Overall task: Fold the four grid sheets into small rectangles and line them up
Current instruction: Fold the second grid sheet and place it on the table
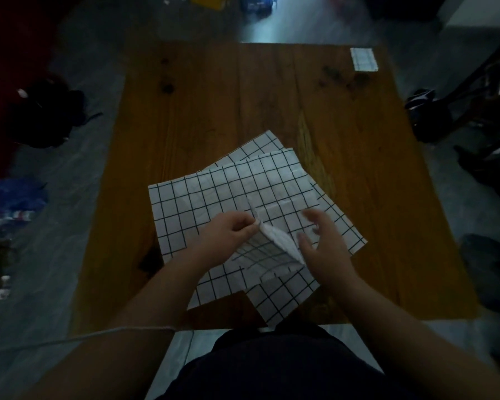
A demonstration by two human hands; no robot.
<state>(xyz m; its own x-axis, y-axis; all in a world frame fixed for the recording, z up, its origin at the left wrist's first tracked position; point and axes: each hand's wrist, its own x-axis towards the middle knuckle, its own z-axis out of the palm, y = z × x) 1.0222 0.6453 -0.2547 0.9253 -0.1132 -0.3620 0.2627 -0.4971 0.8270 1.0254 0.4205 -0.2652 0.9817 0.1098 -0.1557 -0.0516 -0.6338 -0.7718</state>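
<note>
Here left hand (228, 238) pinches grid sheet (260, 249) fold; right hand (324, 243) spread.

You will find no readable text, label, brand or number anywhere in this dim view. The grid sheets (243, 192) carry only ruled black lines, and the folded rectangle (363, 59) at the wooden table's (202, 111) far corner shows what seems a faint grid, no lettering.

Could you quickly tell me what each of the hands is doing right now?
Left hand: closed, pinching the lifted fold of the top grid sheet.
Right hand: open, fingers spread beside that fold.
</note>
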